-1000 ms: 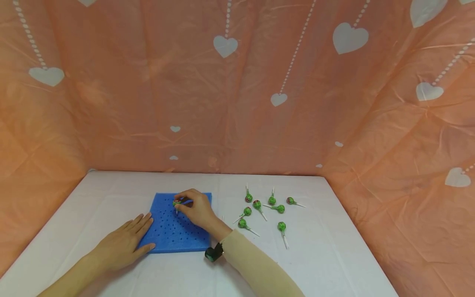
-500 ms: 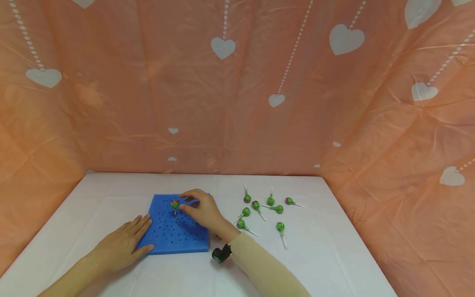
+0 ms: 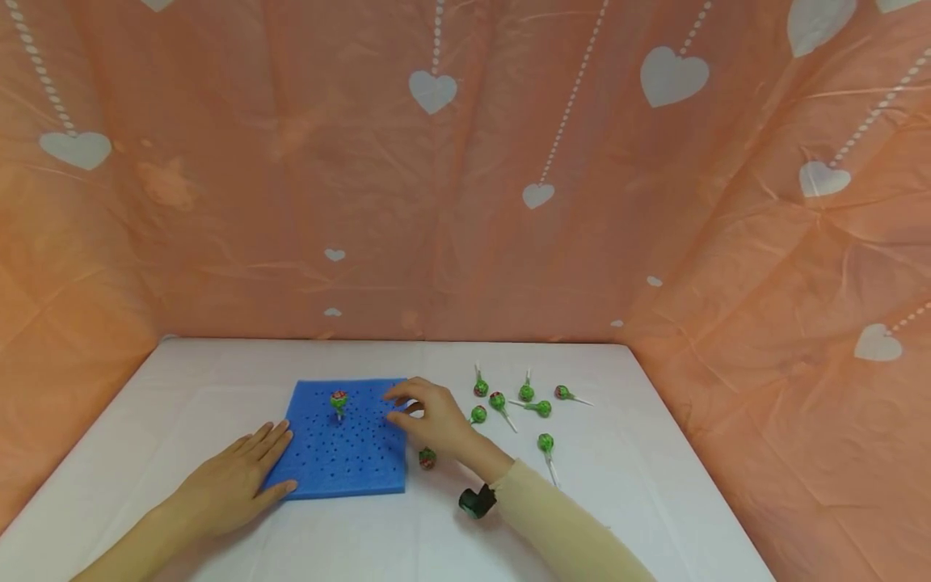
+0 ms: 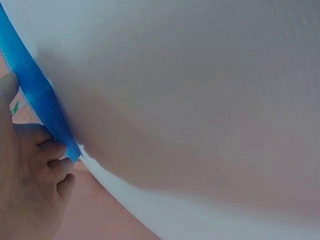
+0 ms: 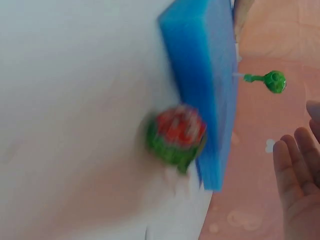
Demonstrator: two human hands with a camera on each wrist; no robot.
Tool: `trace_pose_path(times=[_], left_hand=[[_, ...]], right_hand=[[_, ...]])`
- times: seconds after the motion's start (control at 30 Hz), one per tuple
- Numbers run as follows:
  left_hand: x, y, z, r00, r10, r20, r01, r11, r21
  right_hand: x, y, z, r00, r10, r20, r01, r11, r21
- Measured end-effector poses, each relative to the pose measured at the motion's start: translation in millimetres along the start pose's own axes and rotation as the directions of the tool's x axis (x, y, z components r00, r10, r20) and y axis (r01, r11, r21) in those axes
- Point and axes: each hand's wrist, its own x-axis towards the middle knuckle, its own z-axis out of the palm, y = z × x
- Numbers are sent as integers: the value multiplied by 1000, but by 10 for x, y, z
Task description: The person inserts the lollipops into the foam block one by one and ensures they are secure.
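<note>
A blue foam block (image 3: 342,461) dotted with small holes lies flat on the table. One lollipop (image 3: 339,400), in a green and red wrapper, stands upright with its stick in the block; the right wrist view shows that lollipop (image 5: 274,81) sideways, clear of any fingers. My left hand (image 3: 233,481) rests on the block's left edge with straight fingers, and the left wrist view shows the hand (image 4: 37,170) against that edge. Over the block's right edge is my right hand (image 3: 436,416), fingers and thumb apart, holding nothing. Beneath its wrist lies another lollipop (image 3: 427,458).
Several more green lollipops lie loose on the white table (image 3: 618,517) right of the block, among them one lollipop (image 3: 545,443) nearer the front and another lollipop (image 3: 562,393) farthest right. An orange curtain (image 3: 480,267) with white hearts encloses the back and sides.
My right hand has let go of the lollipop, which stays upright in the foam, and has moved right to the block's edge. The lollipop under its wrist has come into view. My left hand stays put.
</note>
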Motion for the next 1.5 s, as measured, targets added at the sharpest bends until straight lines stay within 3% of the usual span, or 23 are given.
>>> trace_pose_path(times=[0.33,0.63,0.77,1.0,1.2,1.5], left_hand=[[-8,-19,17,1000,5,3,-5,1000,1],[13,-42,38,1000,9,-1,-9,1000,6],[9,-30,25,1000,10,-4,-10,1000,8],[5,-17,7,1000,18,-6,-18,1000,9],[-5,-10,16,1000,22,-8,-22,1000,1],[-12,2,11,1000,23,-10,-23,1000,1]], right_hand=[[-301,107,-198,981,14,192,32,971,-239],[-462,172,-195,941,-15,337,180,866,-466],[-506,191,-186,928,-22,373,209,858,-470],[-532,235,-165,928,-83,364,256,851,-458],[-543,262,-161,915,-131,381,310,832,-459],[-541,278,-168,905,-137,404,331,823,-462]])
